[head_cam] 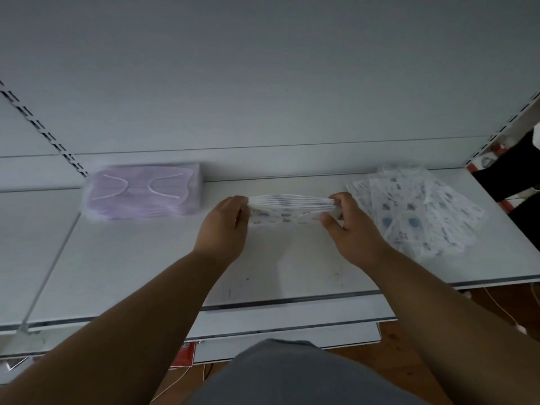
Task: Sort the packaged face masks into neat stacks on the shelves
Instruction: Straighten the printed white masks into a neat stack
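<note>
White metal shelf (292, 267) — grey wall (263, 68)

Looks like a shop: white metal display shelf (146, 264), slotted uprights (43, 130) on the back panel, packaged face masks (143, 191) laid out.

A single head-worn wide-angle camera looks forward and down, close over the white shelf (146, 267), its back panel (263, 68) filling twelve o'clock and the person's forearms entering from six o'clock.
</note>
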Demonstrator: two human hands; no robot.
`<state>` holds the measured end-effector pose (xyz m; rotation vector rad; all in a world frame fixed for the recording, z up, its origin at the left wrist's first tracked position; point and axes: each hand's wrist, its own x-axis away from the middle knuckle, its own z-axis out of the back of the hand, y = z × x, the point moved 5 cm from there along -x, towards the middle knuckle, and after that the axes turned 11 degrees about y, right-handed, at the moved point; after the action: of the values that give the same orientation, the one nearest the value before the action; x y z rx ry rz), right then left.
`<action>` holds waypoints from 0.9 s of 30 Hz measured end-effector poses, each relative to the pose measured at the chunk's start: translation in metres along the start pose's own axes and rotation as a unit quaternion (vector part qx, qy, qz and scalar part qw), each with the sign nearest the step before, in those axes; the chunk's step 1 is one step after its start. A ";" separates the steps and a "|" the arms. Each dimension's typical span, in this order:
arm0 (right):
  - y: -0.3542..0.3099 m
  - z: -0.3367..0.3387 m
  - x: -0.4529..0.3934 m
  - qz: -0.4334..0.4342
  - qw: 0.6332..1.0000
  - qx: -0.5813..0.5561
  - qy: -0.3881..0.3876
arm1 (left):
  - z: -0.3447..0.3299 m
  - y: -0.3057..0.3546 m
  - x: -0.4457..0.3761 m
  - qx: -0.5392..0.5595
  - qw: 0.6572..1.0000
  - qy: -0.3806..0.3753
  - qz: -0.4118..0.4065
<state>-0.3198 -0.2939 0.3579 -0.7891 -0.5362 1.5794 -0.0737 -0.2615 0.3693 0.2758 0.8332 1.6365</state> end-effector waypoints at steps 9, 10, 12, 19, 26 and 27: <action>0.021 0.005 -0.019 -0.118 0.987 -0.079 0.075 | -0.013 -0.012 -0.011 0.033 0.993 -0.021 0.109; 0.025 0.000 -0.021 -0.137 0.985 -0.074 0.077 | -0.015 -0.013 -0.013 0.031 0.991 -0.019 0.128; 0.027 -0.006 -0.028 -0.155 0.983 -0.040 0.091 | -0.019 -0.013 -0.018 0.045 0.986 -0.010 0.162; 0.025 -0.008 -0.060 -0.085 0.992 0.070 0.063 | -0.033 -0.001 -0.048 -0.014 0.993 -0.034 0.114; 0.028 -0.008 -0.087 -0.058 0.994 0.087 0.016 | -0.048 0.003 -0.070 -0.061 0.994 -0.047 0.082; 0.030 -0.006 -0.091 -0.048 0.994 0.099 0.015 | -0.051 0.005 -0.072 -0.063 0.994 -0.050 0.077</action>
<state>-0.3315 -0.3883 0.3489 -0.6265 -0.3827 1.5030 -0.0899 -0.3473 0.3553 0.3361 0.6426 1.7957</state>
